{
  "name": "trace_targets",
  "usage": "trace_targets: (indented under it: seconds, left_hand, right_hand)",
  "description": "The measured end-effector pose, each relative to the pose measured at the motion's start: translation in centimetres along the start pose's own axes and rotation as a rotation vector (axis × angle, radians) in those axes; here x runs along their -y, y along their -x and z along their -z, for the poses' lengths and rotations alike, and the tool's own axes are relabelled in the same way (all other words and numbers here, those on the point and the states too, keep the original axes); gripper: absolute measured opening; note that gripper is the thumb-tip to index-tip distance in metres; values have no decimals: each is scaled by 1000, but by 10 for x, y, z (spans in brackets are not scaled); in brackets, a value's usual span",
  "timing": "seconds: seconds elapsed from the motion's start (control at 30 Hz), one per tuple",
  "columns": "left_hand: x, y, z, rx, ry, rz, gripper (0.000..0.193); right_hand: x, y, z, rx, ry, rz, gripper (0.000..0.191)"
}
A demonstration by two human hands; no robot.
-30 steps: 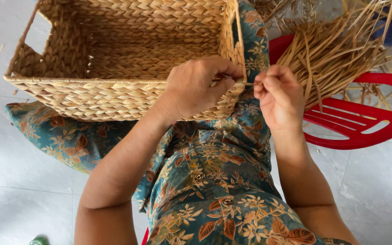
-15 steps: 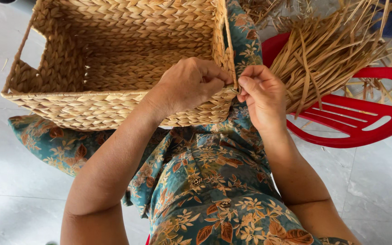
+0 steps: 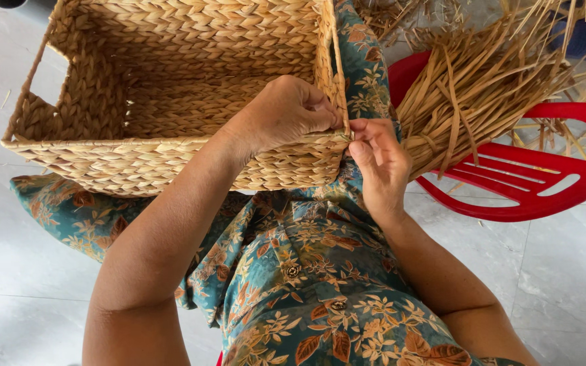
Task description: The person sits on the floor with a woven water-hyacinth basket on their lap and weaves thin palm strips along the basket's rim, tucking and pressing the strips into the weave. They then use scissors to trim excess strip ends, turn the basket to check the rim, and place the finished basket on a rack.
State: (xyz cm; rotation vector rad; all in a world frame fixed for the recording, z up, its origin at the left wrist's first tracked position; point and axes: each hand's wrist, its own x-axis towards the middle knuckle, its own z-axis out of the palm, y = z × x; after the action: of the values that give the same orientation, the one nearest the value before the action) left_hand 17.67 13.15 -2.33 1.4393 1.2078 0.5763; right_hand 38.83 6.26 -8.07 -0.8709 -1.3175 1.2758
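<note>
The rectangular basket woven of pale tan braided straw (image 3: 171,102) fills the upper left of the frame and rests on your lap, tipped so that you look down into it. Your left hand (image 3: 286,112) curls over its near right corner, fingers closed on the rim there, and your right hand (image 3: 378,163) sits just beside it at the centre of the frame, thumb and fingertips pinched together on what looks like a thin strand at that same corner. Judging by what shows, the basket is nearly finished: the floor, all four walls, the handle opening in the left wall and the braided rim look complete, and only some small work at this corner seems left, perhaps a loose end to tuck or trim. To the upper right a loose bundle of dry straw-coloured reed strips (image 3: 483,88) lies on a red plastic chair with a slatted seat (image 3: 530,190), near your right hand but not touching it. The strand itself is too thin and too covered by your fingers to make out, so I cannot tell whether you hold a tool with it. The basket's far edge, the bundle's tips and the chair's right side are cut off by the frame, and the teal leaf-patterned dress (image 3: 306,285) hides whatever you sit on above the grey tiled floor (image 3: 8,257).
</note>
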Motion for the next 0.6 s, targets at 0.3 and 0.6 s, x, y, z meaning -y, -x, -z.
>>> trace_targets:
  seconds: [0.3,0.6]
  left_hand:
    - [-5,3,2,-69,37,-38,14]
    - [-11,2,2,-69,-236,-111,11]
  right_hand:
    - [-16,-12,6,-22,-344,-164,25]
    - [-14,-11,13,16,-377,-140,26]
